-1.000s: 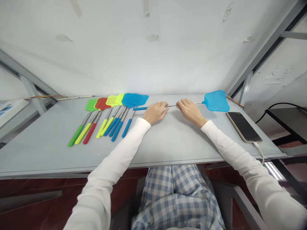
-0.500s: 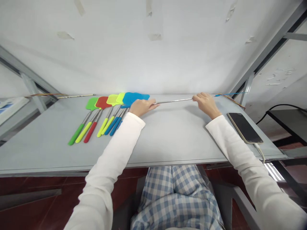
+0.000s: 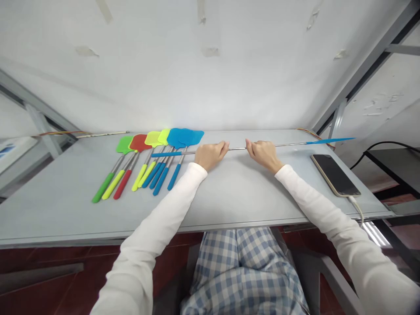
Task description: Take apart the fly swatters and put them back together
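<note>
One blue swatter [image 3: 236, 148] lies within curled fingers [image 3: 223, 151].

Compared with a second ago, the blue swatter [image 3: 236, 148] is being drawn out longer: its handle [image 3: 166, 154] is being held farther left, across the shafts of the row of swatters [image 3: 152, 139], and its paddle [image 3: 330, 141] farther right, now being shown edge-on rather than flat. Compared with half a second ago, the left hand [image 3: 210, 155] and the right hand [image 3: 263, 155] are being brought nearer each other, a shorter stretch of metal is being left between them, and more metal is being exposed beyond each hand.
</note>
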`<action>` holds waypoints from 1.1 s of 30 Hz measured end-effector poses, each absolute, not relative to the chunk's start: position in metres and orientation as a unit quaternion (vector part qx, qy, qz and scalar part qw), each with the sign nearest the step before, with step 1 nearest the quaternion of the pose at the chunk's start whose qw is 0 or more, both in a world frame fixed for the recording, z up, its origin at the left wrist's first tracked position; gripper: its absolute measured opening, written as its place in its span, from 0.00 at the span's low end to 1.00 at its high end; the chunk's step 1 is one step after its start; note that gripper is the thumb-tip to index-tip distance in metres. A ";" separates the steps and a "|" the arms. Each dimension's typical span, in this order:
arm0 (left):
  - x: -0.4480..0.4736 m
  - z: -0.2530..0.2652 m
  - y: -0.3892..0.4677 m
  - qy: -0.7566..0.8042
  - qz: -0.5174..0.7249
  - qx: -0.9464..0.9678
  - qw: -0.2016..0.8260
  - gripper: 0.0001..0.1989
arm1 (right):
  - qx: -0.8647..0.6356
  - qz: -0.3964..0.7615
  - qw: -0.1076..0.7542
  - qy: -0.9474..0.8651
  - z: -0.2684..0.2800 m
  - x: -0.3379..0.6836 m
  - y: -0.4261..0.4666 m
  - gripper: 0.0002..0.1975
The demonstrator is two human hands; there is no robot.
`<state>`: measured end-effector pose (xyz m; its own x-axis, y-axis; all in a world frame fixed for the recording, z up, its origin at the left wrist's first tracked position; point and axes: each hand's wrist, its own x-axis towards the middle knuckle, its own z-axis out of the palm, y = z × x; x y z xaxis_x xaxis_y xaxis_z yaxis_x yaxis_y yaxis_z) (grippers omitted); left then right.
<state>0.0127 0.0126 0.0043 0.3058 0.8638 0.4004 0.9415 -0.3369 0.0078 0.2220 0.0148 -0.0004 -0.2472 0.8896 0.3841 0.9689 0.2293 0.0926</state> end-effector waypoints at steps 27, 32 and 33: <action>-0.021 0.009 0.029 -0.580 -0.102 -0.795 0.144 0.29 | -0.613 -0.200 0.146 -0.750 -0.001 0.294 0.047 0.31; -0.040 0.010 0.037 -0.622 -0.107 -0.765 0.129 0.29 | -0.681 -0.206 0.183 -0.678 -0.002 0.322 0.056 0.33; -0.045 0.010 0.038 -0.631 -0.111 -0.757 0.125 0.30 | -0.688 -0.208 0.189 -0.669 -0.001 0.328 0.057 0.34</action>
<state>-0.0447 0.0384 0.0100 0.1779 0.9286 0.3258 0.9840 -0.1714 -0.0487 0.3276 0.0573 -0.0014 0.0192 0.8417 0.5396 0.9992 -0.0347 0.0185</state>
